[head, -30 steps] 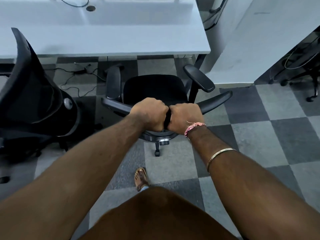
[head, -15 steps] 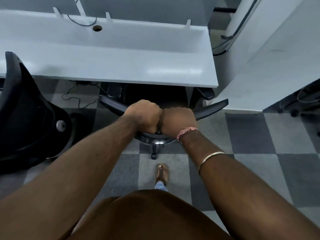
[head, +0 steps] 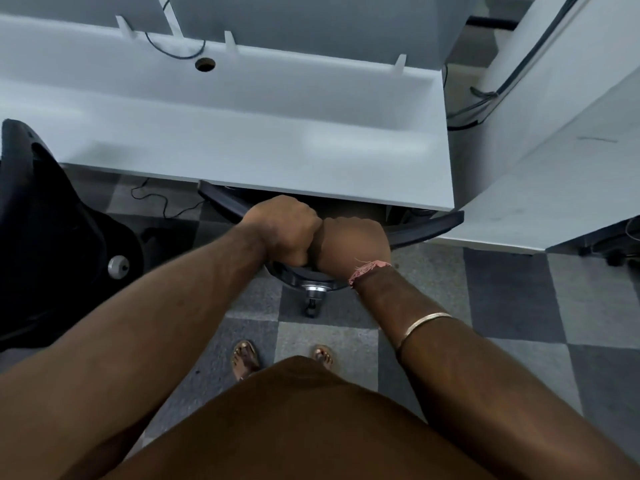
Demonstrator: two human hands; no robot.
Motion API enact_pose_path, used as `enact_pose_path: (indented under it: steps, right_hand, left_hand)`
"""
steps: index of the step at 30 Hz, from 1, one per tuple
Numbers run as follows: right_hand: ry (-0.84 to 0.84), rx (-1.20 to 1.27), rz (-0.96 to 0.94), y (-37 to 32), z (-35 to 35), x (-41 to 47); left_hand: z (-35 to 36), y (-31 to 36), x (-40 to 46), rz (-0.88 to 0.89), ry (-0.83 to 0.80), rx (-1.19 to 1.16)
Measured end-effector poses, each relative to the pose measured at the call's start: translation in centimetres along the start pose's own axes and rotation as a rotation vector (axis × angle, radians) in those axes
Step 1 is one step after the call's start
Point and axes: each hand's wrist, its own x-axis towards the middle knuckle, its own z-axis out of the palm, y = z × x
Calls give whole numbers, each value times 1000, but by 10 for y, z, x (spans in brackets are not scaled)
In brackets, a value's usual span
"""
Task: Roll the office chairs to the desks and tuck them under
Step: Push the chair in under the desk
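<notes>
A black office chair (head: 427,226) stands straight ahead of me, its seat and armrests hidden under the white desk (head: 263,147). Only the curved top of its backrest and one caster below show. My left hand (head: 282,230) and my right hand (head: 353,242) grip the top of the backrest side by side, knuckles touching, at the desk's front edge.
A second black office chair (head: 45,237) stands at the left, its back toward me, close to the same desk. A white partition wall (head: 554,174) rises on the right with cables behind it. Loose cables lie on the checkered carpet under the desk. My feet stand just behind the chair.
The chair has rolled forward under the desk: its seat and armrests, visible a second ago, are now hidden. My hands kept their grip and I stepped closer.
</notes>
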Motion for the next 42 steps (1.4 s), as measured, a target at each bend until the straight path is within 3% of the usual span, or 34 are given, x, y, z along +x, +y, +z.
enact_pose_path:
  steps: [13,22,28,31,34,42]
  right_hand:
    - [35,16,45,-17,-1,-13]
    - [94,118,-83,-43,-13,-1]
    - [137,178,-181,-84,-20,33]
    - [157,233,-331,-112,-23,54]
    - [134,242,-428,-142,-23,67]
    - [89,262,-566,-235,-11,94]
  left_hand:
    - [7,5,-21,32,69,-14]
    - [1,-12,-68,-74,159,-71]
    - [11,-43,-117,-247,330,-28]
    - [19,-56,-145,-393,390,-77]
    - [33,-66,-173,-531,407,-115]
    - [71,-104,-247,-678,375,-155]
